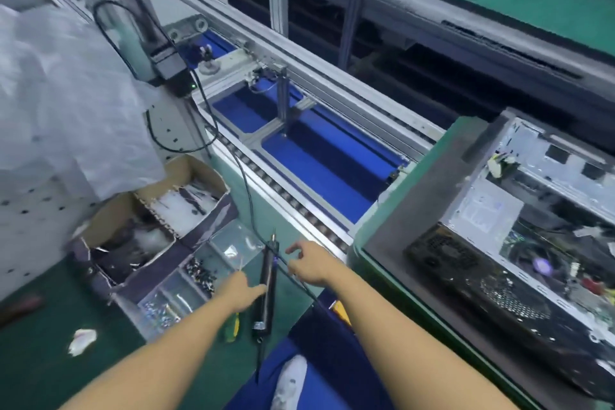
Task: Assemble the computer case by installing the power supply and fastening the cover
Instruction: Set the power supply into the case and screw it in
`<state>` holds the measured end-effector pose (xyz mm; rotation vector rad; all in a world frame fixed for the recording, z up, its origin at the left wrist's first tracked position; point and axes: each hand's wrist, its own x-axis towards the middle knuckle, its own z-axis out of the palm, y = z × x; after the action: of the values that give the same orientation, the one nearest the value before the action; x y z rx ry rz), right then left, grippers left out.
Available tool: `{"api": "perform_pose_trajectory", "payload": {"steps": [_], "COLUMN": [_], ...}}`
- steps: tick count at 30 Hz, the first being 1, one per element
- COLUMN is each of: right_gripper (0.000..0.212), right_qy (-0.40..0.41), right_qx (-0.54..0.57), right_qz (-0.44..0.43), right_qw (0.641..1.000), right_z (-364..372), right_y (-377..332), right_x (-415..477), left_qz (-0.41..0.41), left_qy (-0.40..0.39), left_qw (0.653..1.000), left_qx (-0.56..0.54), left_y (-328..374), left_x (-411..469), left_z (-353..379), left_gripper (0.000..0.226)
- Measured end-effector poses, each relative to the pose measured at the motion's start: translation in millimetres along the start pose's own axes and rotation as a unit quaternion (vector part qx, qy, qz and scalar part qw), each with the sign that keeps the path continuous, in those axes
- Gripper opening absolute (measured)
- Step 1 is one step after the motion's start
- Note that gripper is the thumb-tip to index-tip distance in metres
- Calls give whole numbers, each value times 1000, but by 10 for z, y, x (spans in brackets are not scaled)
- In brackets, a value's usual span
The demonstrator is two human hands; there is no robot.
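An open computer case (545, 196) lies on a grey mat on a green pallet at the right. A black power supply (466, 280) sits in its near corner, and no cover is on it. A black electric screwdriver (266, 283) lies on the green bench to the left, with its cable (246, 190) running up to a hanging box. My left hand (244, 289) reaches to the screwdriver's body, fingertips touching it. My right hand (307, 263) hovers just right of it, fingers spread over the cable.
A cardboard box (149, 226) of bagged parts and a clear compartment tray (199, 276) with screws stand left of the screwdriver. The roller conveyor with blue belt (316, 170) runs behind. A person in a white garment (66, 93) stands at the left.
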<state>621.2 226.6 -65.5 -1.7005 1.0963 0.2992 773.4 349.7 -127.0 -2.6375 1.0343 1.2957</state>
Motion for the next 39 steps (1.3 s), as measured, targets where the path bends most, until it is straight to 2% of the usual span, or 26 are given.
{"api": "perform_pose_trajectory", "payload": {"steps": [3,8,11,13,16,18,20,24,26,28,30,33,39], "right_gripper": [40,36,34,34,37,44,60,101,108,104,102,104,104], "right_qy": [-5,-1,1,0,-5,-23,-69,-161,-208,-244,-238,-156,-80], "right_qx": [22,45,55,54,60,75,95,81,84,82,72,28,123], "right_qz": [21,43,47,48,47,42,46,52,46,38,21,-21,-72], "right_qw": [1000,998,997,997,997,996,992,982,973,966,968,987,987], "right_z": [77,99,99,110,175,242,328,488,566,665,779,861,620], "right_y": [45,155,202,234,257,229,210,174,142,100,47,29,254], "right_x": [29,15,12,19,34,24,-3,-162,-260,-367,-437,-463,-602], "left_qz": [5,-15,-38,-38,-53,-73,-75,-60,-40,-15,2,8,102], "left_qy": [-19,-9,-32,-67,-142,-222,-278,-312,-341,-368,-363,-296,-242], "left_qw": [1000,1000,999,996,975,946,922,896,881,865,850,839,860], "left_qx": [-13,4,-10,-46,-160,-223,-257,-311,-325,-341,-382,-456,-437], "left_y": [-8,221,251,242,217,179,123,-25,-86,-135,-163,-144,36], "left_x": [43,99,145,176,137,62,-31,-273,-389,-514,-621,-736,-736], "left_z": [160,251,231,202,143,86,49,32,13,3,7,26,52], "left_gripper": [56,49,42,39,37,35,36,40,37,37,39,35,41]}}
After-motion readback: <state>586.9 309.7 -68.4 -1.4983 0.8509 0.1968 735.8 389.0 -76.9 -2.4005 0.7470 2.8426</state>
